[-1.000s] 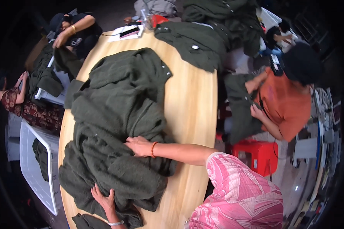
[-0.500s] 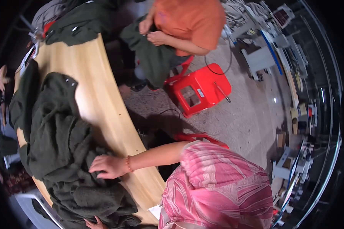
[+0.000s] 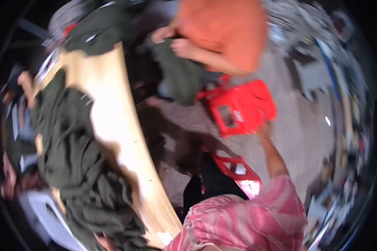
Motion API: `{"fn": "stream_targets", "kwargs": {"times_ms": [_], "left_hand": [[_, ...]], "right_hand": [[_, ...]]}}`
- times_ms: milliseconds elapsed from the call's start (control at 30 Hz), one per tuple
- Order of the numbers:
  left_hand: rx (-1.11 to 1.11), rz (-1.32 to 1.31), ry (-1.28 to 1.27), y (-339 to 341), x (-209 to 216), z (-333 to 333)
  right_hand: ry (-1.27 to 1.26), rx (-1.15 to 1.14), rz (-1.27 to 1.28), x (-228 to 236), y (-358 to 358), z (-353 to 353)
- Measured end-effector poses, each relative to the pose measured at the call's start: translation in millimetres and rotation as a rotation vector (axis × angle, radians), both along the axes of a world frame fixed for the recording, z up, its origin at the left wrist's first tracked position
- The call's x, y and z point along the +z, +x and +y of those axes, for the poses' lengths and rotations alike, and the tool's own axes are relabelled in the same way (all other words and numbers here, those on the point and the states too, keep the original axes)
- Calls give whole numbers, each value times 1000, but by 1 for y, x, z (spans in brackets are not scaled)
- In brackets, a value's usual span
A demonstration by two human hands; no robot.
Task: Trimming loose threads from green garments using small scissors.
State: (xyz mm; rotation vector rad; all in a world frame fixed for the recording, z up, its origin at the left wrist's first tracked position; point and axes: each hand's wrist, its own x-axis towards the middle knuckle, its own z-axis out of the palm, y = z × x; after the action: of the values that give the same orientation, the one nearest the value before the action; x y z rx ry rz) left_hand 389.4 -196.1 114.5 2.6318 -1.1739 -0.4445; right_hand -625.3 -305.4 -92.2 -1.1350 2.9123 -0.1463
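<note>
A heap of dark green knit garments (image 3: 83,154) lies along the left side of the pale wooden table (image 3: 113,100). My left hand (image 3: 104,242) rests on the near end of the heap at the lower edge, with only some fingers showing, apparently stretched out. My right arm reaches forward off the table, and my right hand (image 3: 264,129) is at the near right edge of a red plastic stool (image 3: 243,106). Motion smears its fingers, so their grip and anything in them cannot be made out.
Across from me a person in an orange shirt (image 3: 224,33) handles a dark green garment (image 3: 178,73). Another red stool (image 3: 238,169) stands beside my legs. More green garments (image 3: 109,29) lie at the table's far end. Cluttered shelving lines the right. Another person's arm (image 3: 27,85) shows at far left.
My right hand has left the garment heap and swung right to the red stool. A thin metal tool seen on that stool earlier no longer shows. The view has shifted and blurred.
</note>
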Motion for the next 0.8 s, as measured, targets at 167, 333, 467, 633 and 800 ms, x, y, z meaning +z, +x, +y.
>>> {"fn": "stream_targets", "kwargs": {"times_ms": [167,333,467,633,800], "left_hand": [[53,-488,215,-91,-17,-47],[-314,-679,-140,-198,15,-132],[-592,-527,-135,-290,-4,-215],[-754,-466,-82,-335,-10,-283],[-767,-545,-93,-278,-38,-314]], "right_hand": [[265,-279,-188,-25,-98,43],[343,-154,-391,-84,-86,28],[136,-76,-396,-94,-106,62],[151,-5,-400,-52,-79,118],[210,442,-645,62,48,79]]}}
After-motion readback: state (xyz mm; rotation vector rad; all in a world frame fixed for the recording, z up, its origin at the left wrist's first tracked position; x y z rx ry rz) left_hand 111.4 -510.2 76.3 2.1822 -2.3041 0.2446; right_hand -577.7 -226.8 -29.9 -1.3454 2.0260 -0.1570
